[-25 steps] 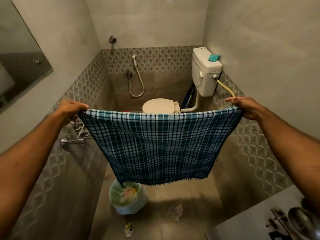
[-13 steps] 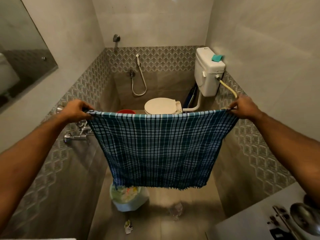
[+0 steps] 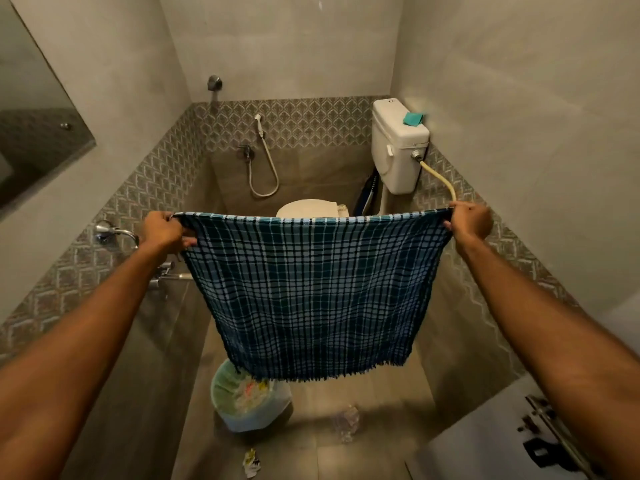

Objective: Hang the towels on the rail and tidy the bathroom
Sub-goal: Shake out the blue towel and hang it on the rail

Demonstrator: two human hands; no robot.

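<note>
Blue-and-teal checked towel [image 3: 311, 292] is stretched between my two hands, upper edge taut and level. My left hand [image 3: 164, 230] is clamped on the left upper corner, fingers curled round the cloth. My right hand [image 3: 471, 225] is clamped on the right upper corner the same way. The towel hangs free in the air in front of the toilet lid [image 3: 306, 207], its fringed lower edge above the waste bin [image 3: 249, 400]. A wrapper [image 3: 250, 462] and a crumpled clear plastic piece [image 3: 346, 419] lie on the floor near the bin. A teal pad [image 3: 412, 118] rests on the cistern [image 3: 394, 157].
</note>
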